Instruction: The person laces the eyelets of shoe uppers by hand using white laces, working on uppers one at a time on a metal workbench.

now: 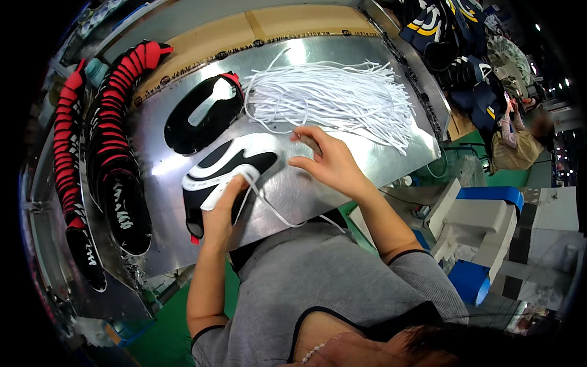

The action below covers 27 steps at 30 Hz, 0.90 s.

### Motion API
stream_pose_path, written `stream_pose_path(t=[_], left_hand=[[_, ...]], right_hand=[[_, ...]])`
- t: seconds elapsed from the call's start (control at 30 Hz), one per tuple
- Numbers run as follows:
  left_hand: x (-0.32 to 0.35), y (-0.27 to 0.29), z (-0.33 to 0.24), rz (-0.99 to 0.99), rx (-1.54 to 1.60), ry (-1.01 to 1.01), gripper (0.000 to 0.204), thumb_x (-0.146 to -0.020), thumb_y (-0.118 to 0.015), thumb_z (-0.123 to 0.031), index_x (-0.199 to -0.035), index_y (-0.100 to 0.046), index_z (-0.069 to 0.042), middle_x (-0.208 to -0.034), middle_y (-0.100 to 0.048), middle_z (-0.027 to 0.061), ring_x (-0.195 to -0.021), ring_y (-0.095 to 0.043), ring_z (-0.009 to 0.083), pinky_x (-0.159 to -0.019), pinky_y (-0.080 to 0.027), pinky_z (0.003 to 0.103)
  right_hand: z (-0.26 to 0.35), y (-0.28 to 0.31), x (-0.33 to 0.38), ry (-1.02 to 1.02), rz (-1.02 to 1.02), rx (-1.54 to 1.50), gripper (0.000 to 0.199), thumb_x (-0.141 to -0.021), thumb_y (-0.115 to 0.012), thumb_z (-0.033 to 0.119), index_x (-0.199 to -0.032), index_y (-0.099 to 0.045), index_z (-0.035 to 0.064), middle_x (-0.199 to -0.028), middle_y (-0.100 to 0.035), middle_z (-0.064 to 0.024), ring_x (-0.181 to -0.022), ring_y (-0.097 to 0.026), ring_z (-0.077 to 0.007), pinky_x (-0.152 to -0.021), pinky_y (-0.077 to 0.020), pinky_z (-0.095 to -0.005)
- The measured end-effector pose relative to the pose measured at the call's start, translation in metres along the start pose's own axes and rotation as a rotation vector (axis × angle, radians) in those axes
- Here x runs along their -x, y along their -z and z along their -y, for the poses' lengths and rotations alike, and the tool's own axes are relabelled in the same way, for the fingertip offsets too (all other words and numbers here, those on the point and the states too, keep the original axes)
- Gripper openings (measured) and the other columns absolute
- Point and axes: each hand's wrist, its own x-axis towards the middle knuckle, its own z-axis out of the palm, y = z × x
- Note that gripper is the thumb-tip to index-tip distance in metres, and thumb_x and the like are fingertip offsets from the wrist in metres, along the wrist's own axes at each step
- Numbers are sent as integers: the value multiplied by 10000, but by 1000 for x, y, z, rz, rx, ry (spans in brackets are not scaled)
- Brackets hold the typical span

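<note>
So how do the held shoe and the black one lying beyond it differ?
Held shoe: white and black panels; lying shoe: mostly black, pale middle.
Held shoe is in the left grip; lying shoe rests on the metal table.
A white lace trails from the held shoe; none shows on the lying shoe.
Both show red at one end.

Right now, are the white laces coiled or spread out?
Spread out: the white laces lie mostly lengthwise on the metal table, loose ends fanning at the right.
</note>
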Motion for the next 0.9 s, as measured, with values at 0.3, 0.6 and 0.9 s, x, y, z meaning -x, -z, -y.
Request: stream_pose_path(t=[0.3,0.6,0.9], left_hand=[[-12,14,-2,143,-808,-307,377,-873,-755,-242,-1135,-676,18,-1045,-726,115,-957,-680,194,-850,-513,306],[0,8,-9,-17,-1374,-748,181,-876,-687,-157,-1023,-664,-54,-789,-672,139,-684,-644,335,-612,-488,406],[5,-1,-45,-163,-1214,-827,183,-872,-700,-154,-1031,-687,-65,-805,-678,162,-689,-658,324,-617,-504,382]], right_hand=[[-31,-44,-38,-173,-50,-611,412,-757,-810,32,-1100,-583,31,-966,-649,-33,-863,-615,-96,-774,-492,-219],[-44,-49,-11,-232,59,-478,214,-869,-744,211,-977,-675,39,-810,-655,0,-736,-558,-53,-639,-441,-218],[-28,-45,35,-81,626,-2,208,-906,-685,205,-843,-627,16,-645,-499,-39,-621,-473,-92,-584,-394,-278]])
